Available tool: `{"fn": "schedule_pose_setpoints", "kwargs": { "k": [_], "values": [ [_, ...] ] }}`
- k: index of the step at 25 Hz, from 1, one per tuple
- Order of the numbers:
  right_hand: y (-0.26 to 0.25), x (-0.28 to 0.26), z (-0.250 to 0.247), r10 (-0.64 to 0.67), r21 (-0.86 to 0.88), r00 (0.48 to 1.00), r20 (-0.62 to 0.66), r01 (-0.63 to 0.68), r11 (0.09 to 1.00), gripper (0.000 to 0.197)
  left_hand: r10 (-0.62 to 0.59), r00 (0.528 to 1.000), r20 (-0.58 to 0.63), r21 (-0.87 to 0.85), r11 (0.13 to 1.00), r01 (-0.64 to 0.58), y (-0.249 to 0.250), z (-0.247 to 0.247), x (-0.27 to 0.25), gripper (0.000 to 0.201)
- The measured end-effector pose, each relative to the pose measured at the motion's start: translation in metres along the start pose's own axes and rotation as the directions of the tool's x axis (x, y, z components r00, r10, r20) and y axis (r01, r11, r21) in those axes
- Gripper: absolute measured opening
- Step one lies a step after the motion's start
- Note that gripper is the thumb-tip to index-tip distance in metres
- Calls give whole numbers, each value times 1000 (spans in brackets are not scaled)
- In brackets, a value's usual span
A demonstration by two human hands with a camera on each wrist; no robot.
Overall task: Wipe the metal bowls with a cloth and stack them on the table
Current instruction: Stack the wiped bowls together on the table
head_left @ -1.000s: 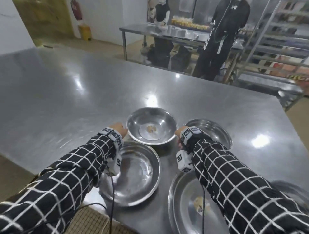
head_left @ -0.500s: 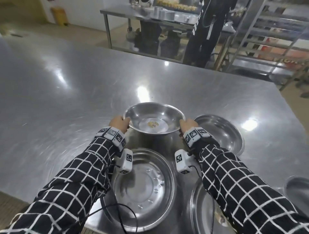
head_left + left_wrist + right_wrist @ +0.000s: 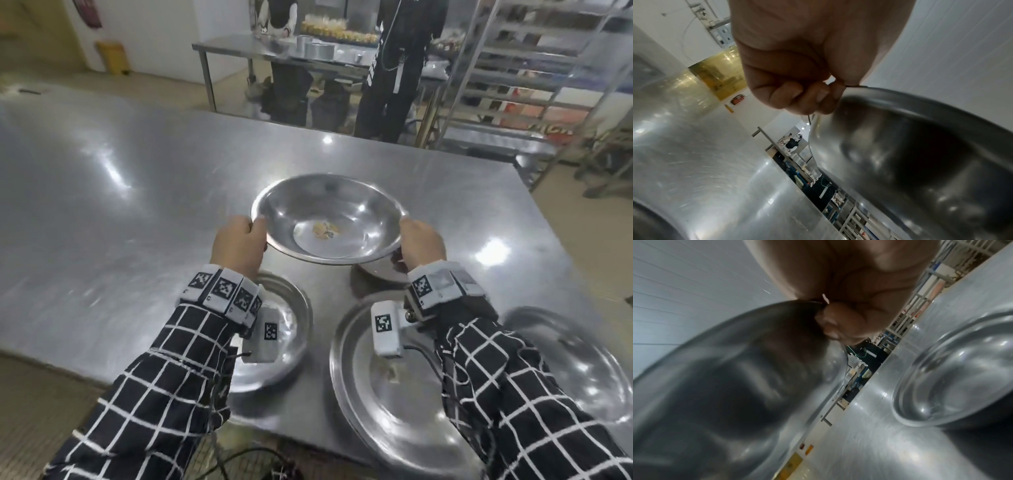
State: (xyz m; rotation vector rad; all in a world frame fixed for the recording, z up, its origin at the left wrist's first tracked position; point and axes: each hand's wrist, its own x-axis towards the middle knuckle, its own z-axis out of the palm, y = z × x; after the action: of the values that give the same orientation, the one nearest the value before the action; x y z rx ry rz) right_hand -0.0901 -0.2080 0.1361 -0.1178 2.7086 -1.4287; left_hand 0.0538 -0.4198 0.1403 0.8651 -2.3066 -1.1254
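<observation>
We lift a metal bowl (image 3: pixel 329 219) above the bench (image 3: pixel 137 212), left hand (image 3: pixel 239 245) and right hand (image 3: pixel 421 245) pinching opposite rims; tipping would probably spill the scraps (image 3: pixel 327 230) inside.

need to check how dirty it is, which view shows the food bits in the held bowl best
The head view: it looks down into the held bowl, so the yellowish food bits on its bottom show plainly between the left hand and right hand. Both wrist views show only the bowl's outside and rim from below, not the inside.
</observation>
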Motion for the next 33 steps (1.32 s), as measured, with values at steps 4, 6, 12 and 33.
{"fn": "schedule_pose_setpoints", "kwargs": {
  "k": [4, 6, 12, 33],
  "values": [
    [45, -48, -61, -32, -90, 999, 40, 35, 995, 40, -8, 994, 109, 4, 1000, 8, 16, 16, -76, 46],
    [73, -77, -90, -14, -111, 999, 51, 20, 994, 45, 3, 989, 147, 22, 1000, -7, 18, 29, -116, 45],
    [150, -136, -129, 43, -251, 995, 85, -20, 968, 45, -16, 973, 232, 228, 973, -39, 0, 74, -193, 46],
    [130, -19, -124, 208, -95, 937, 281, -188, 978, 21, -162, 836, 525, 591, 776, -220, 41, 108, -64, 42]
  ]
}}
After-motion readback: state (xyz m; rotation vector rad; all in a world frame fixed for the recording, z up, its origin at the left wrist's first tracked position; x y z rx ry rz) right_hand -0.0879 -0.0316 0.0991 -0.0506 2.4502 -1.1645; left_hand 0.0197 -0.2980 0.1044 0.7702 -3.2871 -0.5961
